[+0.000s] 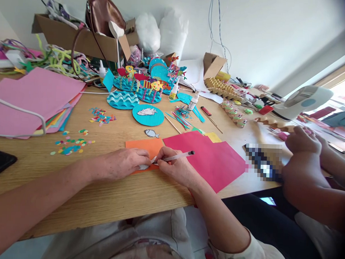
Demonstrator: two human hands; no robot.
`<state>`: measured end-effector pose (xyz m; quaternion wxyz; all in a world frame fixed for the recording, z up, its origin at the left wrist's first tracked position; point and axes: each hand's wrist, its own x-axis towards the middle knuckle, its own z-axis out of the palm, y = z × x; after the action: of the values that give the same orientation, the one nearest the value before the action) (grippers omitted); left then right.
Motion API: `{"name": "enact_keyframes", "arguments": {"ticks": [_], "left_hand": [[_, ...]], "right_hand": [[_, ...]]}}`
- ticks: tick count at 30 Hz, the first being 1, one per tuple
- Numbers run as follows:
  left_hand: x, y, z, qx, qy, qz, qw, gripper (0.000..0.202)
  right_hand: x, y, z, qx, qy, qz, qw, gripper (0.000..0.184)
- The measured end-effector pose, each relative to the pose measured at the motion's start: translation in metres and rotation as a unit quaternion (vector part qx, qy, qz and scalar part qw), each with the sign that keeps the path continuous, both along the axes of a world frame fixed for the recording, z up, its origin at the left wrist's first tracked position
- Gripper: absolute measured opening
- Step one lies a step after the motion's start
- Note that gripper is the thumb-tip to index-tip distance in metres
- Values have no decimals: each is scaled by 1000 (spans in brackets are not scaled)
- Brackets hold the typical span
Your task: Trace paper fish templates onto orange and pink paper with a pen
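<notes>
My right hand (171, 165) is closed around a pen (179, 156) with a clear barrel and a dark end cap. Its tip is down at a small white paper cutout (143, 167), mostly hidden under my fingers. My left hand (128, 162) presses that cutout onto a sheet of orange paper (143, 144), fingers bent and held together. To the right, partly under my right wrist, lies red paper (208, 157). Just beyond the orange sheet is a grey paper fish (151, 133). Farther back, a blue cardboard disc (148, 119) carries more fish cutouts (146, 111).
Confetti dots (72, 145) and paper scraps (101, 116) lie at left, beside stacked pink paper (34, 98). Glue bottles (193, 102) and decorated blue pieces (149, 94) stand behind. At right, a co-worker's hands (303, 139) work near a white lamp-like device (303, 102).
</notes>
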<state>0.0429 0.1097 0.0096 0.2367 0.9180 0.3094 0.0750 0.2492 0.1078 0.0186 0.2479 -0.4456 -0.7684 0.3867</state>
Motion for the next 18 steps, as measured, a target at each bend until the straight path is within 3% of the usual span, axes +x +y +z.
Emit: {"name": "enact_keyframes", "arguments": {"ticks": [18], "left_hand": [[2,0,8,-11,38,5,999,38]], "right_hand": [[9,-5,1,-8,17,2,1000,11]]}}
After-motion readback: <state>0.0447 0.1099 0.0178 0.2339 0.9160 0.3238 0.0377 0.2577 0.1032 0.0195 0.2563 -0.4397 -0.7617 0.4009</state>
